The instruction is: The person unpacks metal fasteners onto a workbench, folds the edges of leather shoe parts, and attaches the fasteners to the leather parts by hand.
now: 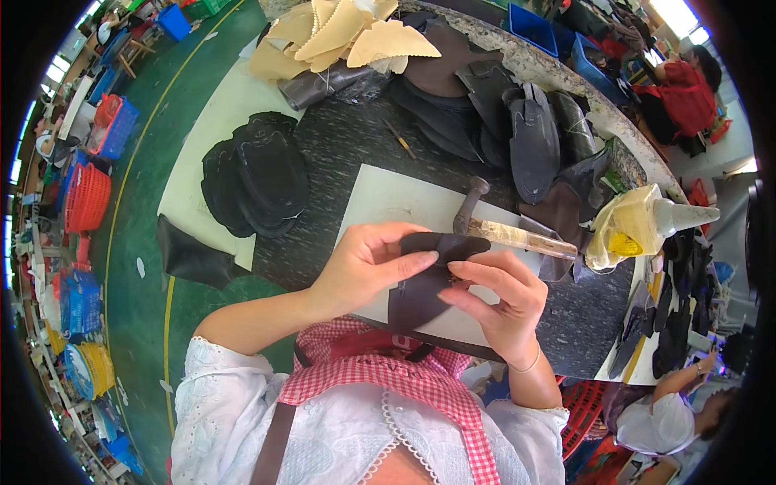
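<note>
A dark shoe-upper leather piece [414,301] is held up in front of my chest, its top edge folded over. My left hand [368,263] is closed on its upper left part, the thumb pressing along the fold. My right hand [508,297] pinches its right edge between thumb and fingers. Just beyond them, a hammer [517,236] with a worn wooden handle lies across the right side of a white board [380,198]. Part of the board is hidden behind my hands and the leather.
Black cut pieces [263,174] are stacked at the left, and more dark pieces [533,145] at the far right. Beige pieces [339,36] lie at the back. A yellowish squeeze bottle [626,230] stands at right. A thin pen-like tool [400,141] rests mid-table. Co-workers sit on the right.
</note>
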The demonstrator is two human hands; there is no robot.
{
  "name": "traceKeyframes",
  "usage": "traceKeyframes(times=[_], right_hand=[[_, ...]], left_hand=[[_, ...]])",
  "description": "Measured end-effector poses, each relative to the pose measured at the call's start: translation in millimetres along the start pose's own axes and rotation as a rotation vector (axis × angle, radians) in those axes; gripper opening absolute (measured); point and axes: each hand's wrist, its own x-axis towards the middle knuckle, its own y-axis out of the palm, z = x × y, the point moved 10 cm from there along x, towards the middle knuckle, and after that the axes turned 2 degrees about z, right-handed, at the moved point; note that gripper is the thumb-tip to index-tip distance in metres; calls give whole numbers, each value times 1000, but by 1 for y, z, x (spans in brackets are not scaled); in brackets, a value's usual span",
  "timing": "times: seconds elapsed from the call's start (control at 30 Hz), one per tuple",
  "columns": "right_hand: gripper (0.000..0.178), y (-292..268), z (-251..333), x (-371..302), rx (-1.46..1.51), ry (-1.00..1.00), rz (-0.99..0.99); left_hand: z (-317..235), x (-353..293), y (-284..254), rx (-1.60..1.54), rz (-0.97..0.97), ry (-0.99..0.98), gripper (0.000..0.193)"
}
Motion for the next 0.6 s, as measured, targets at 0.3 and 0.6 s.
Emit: traceKeyframes(times=[0.3,0.6], right_hand=[[23,6,-4,-3,89,-3,-64],[24,13,-24,-22,432,125,-226]], left_hand=[[-16,-8,-5,146,-30,162,19],[-23,-13,-1,205,-1,265,17]])
